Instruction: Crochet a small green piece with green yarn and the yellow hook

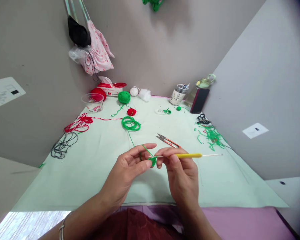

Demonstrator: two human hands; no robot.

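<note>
A small green crochet piece [153, 162] is pinched between the thumb and fingers of my left hand [130, 166]. Green yarn runs over the raised left index finger and down to a loose green coil [131, 123] on the table. My right hand [181, 170] grips a crochet hook [190, 155] by its yellow handle. One metal end of the hook points left and meets the green piece; the other sticks out to the right. Just beyond my hands lie thread snips [168, 140] with orange handles. Whether yarn is caught on the hook tip is too small to tell.
Red and white yarn [80, 123] and dark cord [63, 145] lie left. Behind are a plastic tub [93, 104], a green ball [124, 97], a red ball [131, 112] and a tissue box [110, 90]. Green scraps [213, 137], a phone [200, 100] and a pen holder [178, 96] are right.
</note>
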